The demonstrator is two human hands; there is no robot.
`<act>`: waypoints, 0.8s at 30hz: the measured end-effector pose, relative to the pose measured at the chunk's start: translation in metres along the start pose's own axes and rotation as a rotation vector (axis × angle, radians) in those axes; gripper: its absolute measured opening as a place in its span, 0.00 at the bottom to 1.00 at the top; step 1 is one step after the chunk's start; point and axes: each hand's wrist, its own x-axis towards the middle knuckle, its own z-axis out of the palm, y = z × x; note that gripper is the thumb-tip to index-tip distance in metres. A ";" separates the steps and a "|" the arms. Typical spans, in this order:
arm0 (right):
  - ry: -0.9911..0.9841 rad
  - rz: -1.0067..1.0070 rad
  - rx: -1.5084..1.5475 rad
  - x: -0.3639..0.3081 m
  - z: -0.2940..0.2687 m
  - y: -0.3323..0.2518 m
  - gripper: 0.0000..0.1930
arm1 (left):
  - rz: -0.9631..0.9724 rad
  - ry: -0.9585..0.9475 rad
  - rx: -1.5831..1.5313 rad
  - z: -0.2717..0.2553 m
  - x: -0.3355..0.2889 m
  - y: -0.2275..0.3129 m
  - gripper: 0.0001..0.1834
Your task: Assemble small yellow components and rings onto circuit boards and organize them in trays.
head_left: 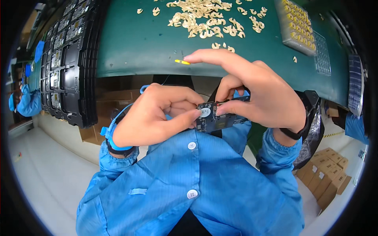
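A black circuit board [215, 122] with small parts and a round pale sticker is held up in front of my chest, just off the table edge. My left hand [157, 116] pinches its left end between thumb and fingers. Farther right, my right hand [260, 90] grips the board's upper edge, its thumb lying on the board's face. The right index finger stretches out toward the table. At that fingertip is a small yellow piece [182, 61], seen nearly edge-on; whether it sticks to the finger or rests on the table I cannot tell.
On the green table [134, 51] lies a loose heap of pale C-shaped pieces [201, 19]. A tray of yellow round parts [299, 29] and a clear tray [322, 55] stand at right. Stacked black trays [73, 67] rise at left. Cardboard boxes [325, 175] sit on the floor.
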 end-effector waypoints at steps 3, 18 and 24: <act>-0.041 0.093 -0.034 0.001 0.002 -0.003 0.41 | -0.065 0.058 -0.119 0.007 -0.002 -0.014 0.10; 0.596 0.131 0.247 -0.002 0.061 -0.008 0.05 | 0.248 0.465 -0.248 0.022 0.007 -0.035 0.15; 0.625 0.093 0.095 0.004 0.064 -0.002 0.05 | 0.288 0.482 -0.224 0.023 0.005 -0.034 0.16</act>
